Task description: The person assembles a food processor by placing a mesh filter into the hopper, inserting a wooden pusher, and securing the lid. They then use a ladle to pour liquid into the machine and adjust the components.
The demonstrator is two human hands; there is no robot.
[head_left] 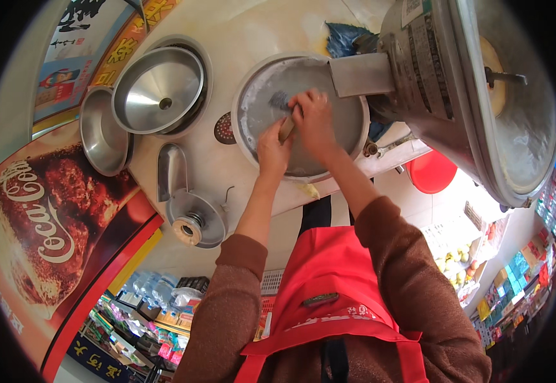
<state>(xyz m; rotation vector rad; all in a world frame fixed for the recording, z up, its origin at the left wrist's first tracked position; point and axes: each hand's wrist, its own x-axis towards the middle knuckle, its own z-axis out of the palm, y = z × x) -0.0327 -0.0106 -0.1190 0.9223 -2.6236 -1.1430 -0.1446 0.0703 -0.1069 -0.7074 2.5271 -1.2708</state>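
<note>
Below the fingers, a red apron (329,281) and brown sleeves (412,268) fill the near view. Both hands meet over the round metal pan (348,121): the left hand (273,152) and right hand (313,118) have fingers clamped on a brush (282,110), its bristles touching the pan's floor. Left of the fingers, a steel funnel (158,89) sits in the tabletop (240,32); beyond, a large metal lid (482,83) rises.

A curved red-and-brown poster (48,217) fills the left edge, a yellow-bordered sign (93,45) above it, colourful packages (163,332) below.
</note>
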